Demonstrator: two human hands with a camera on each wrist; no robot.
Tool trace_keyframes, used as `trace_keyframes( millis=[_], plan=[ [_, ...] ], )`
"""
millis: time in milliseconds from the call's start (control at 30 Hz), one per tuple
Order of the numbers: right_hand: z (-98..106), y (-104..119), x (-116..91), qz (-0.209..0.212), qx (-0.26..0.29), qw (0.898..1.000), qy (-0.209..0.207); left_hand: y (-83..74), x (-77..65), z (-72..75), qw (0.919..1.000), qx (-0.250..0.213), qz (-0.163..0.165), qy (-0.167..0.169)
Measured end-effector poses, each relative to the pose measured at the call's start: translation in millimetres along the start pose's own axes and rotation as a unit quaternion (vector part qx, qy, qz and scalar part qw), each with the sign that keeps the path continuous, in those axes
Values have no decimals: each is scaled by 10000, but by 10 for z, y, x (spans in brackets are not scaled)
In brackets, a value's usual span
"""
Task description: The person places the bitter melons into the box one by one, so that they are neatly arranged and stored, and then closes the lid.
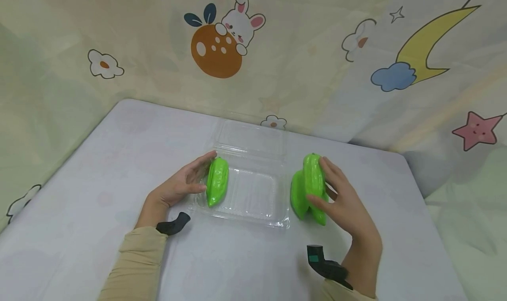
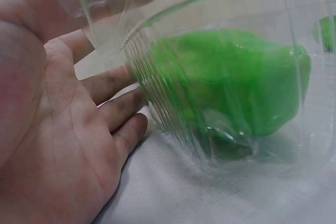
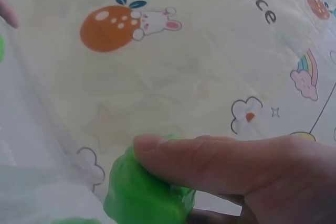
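Glossy green ridged fruits, shaped like star fruit, are at both hands. One fruit (image 1: 218,182) lies along the left side of the clear plastic clamshell box (image 1: 255,195). My left hand (image 1: 180,184) is at the box's left wall, fingers loosely extended; the left wrist view shows fingertips right at the clear wall, with the fruit (image 2: 236,82) behind it. To the right of the box, my right hand (image 1: 344,202) pinches an upright fruit (image 1: 314,175) between thumb and fingers. Part of another fruit (image 1: 298,195) shows beside and behind it, and a green end (image 1: 318,217) juts out below.
The box's lid (image 1: 251,138) lies folded back toward the rear edge of the white table (image 1: 237,266). A printed cloth (image 1: 301,50) hangs right behind the table. Black wrist mounts (image 1: 326,268) stick out near both forearms.
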State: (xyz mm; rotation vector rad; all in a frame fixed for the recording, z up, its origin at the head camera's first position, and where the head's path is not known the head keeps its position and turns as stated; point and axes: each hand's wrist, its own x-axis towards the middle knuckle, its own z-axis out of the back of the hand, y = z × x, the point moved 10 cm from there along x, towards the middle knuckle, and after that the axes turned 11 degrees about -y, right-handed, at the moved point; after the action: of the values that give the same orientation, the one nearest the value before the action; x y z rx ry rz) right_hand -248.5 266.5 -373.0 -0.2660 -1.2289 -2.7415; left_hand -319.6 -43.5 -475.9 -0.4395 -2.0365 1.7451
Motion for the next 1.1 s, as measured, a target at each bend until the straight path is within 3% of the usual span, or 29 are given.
trace_keyframes(
  millis=[300,1100],
  plan=[
    [-169,111,57,-76,246,9995,186,4,1,7,10000,-14,-6,9],
    [-681,435,148,276,677,9948,710,-9,7,-3,10000,17,-4,-2]
  ],
)
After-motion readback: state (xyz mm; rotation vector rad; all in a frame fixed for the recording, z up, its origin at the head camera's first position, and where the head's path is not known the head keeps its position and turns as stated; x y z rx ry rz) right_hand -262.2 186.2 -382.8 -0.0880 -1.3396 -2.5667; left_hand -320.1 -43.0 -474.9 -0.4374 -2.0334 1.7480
